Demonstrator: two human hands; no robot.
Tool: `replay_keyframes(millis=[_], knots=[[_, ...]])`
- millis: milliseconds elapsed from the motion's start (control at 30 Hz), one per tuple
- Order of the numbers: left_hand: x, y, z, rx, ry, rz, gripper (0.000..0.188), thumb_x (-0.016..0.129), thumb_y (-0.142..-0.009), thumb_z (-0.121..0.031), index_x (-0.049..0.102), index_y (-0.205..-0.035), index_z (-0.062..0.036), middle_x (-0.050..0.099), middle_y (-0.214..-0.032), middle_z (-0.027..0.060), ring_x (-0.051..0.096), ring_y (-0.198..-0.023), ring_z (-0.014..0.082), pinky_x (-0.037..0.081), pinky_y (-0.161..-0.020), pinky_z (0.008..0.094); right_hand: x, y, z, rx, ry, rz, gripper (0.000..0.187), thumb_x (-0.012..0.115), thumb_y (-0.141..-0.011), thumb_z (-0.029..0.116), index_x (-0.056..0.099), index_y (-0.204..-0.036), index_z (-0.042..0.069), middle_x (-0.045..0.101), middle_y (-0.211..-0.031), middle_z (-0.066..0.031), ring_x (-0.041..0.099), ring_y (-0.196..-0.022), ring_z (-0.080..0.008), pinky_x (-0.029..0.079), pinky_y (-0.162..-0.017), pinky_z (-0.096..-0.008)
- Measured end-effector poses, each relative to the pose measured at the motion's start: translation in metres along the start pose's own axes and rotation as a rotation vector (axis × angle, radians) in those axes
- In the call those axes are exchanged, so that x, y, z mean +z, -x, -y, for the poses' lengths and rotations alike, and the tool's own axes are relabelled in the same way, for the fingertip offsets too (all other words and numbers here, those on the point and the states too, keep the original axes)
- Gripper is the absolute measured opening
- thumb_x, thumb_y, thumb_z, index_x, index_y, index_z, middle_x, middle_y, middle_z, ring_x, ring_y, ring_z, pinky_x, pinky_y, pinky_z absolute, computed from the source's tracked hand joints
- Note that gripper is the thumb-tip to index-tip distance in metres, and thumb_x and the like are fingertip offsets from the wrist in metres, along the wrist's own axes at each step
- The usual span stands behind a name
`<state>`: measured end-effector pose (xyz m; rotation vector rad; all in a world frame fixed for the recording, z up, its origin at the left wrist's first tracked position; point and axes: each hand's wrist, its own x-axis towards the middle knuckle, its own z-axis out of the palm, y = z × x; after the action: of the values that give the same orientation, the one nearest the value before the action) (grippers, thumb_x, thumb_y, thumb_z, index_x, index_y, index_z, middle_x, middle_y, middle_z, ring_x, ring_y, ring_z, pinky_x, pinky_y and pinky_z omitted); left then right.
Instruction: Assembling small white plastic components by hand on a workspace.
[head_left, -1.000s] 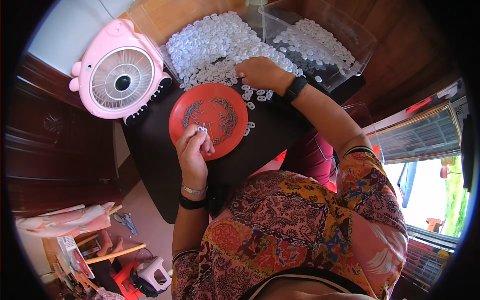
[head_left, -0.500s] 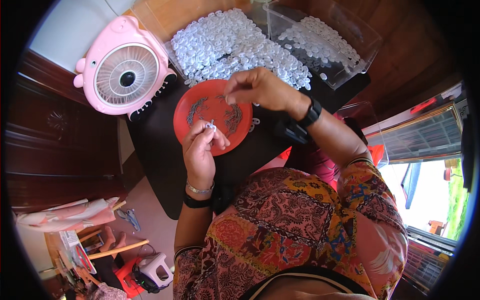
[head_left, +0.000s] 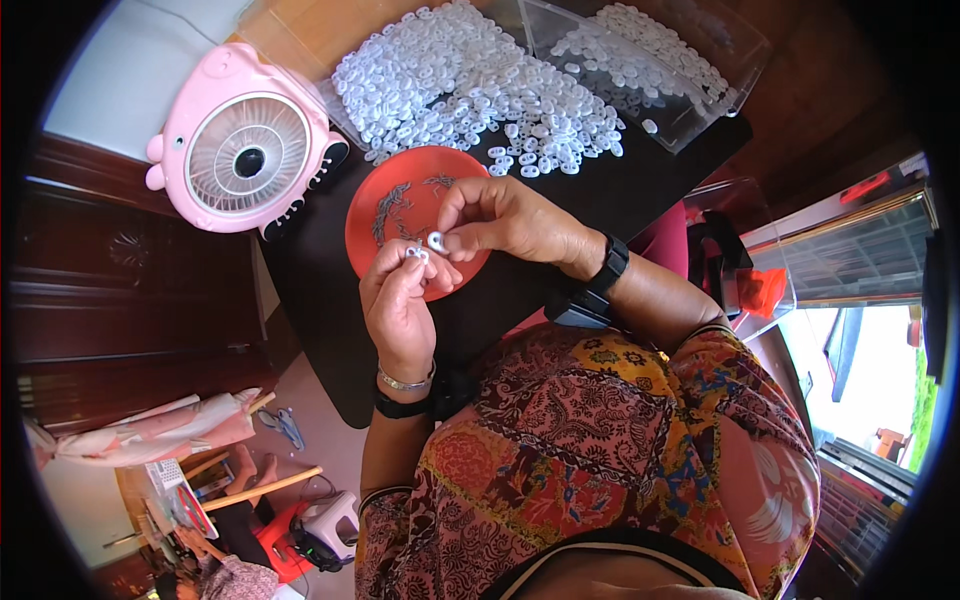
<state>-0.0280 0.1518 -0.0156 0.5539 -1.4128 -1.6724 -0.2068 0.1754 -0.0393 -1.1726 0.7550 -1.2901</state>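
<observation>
Over the red plate (head_left: 362, 235), my left hand (head_left: 400, 305) pinches a small white plastic piece (head_left: 417, 254) between thumb and fingertips. My right hand (head_left: 505, 222) holds another white oval piece with a dark hole (head_left: 436, 241) close beside it. The two pieces are nearly touching; whether they meet I cannot make out. Thin grey metal pins (head_left: 390, 208) lie loose on the plate, partly covered by my hands. Beyond the plate spreads a big heap of white oval two-holed pieces (head_left: 430, 70), with several stray ones (head_left: 513, 160) at its near edge.
A pink animal-shaped fan (head_left: 248, 150) stands left of the plate on the dark table (head_left: 345, 370). At the back right, a clear plastic box (head_left: 690, 130) holds more white pieces. A stool (head_left: 330, 525) is on the floor at lower left, near another person's feet (head_left: 255, 472).
My right hand has come down and now holds a white oval piece next to my left hand. The left still pinches its piece. The view has shifted slightly.
</observation>
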Motion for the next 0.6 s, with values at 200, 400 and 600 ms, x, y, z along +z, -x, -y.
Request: replay_keyframes(millis=[200, 400, 600], knots=[[0.0012, 0.0022, -0.0007, -0.019, -0.166, -0.11, 0.019, 0.044, -0.088, -0.01, 0.046, -0.071, -0.0025, 0.047, -0.06, 0.0043, 0.046, -0.053, 0.0125, 0.039, -0.054, 0.0248, -0.0039, 0.0045, 0.0, 0.068, -0.255, -0.092, 0.015, 0.063, -0.088, 0.003, 0.061, -0.103, 0.001, 0.068, -0.089, -0.0062, 0.066, -0.074, -0.0099, 0.053, -0.069, -0.0206], [0.0086, 0.0041, -0.0011, -0.067, -0.247, -0.098, 0.021, 0.047, -0.087, -0.012, 0.045, -0.068, -0.0042, 0.041, -0.059, 0.0006, 0.04, -0.052, 0.01, 0.034, -0.049, 0.0234, 0.0018, 0.0075, 0.0058, 0.088, -0.298, -0.101, 0.016, 0.065, -0.087, 0.006, 0.063, -0.102, 0.001, 0.069, -0.089, -0.0051, 0.066, -0.072, -0.0091, 0.052, -0.067, -0.0194], [0.0061, 0.005, 0.0007, -0.064, -0.189, -0.096, 0.018, 0.048, -0.087, -0.005, 0.048, -0.07, -0.0025, 0.044, -0.058, -0.0005, 0.041, -0.052, 0.0068, 0.034, -0.05, 0.022, 0.0038, 0.0088, 0.0063, 0.041, -0.211, -0.087, 0.012, 0.062, -0.089, 0.004, 0.064, -0.101, 0.002, 0.068, -0.09, -0.0057, 0.065, -0.073, -0.0086, 0.053, -0.067, -0.0198]])
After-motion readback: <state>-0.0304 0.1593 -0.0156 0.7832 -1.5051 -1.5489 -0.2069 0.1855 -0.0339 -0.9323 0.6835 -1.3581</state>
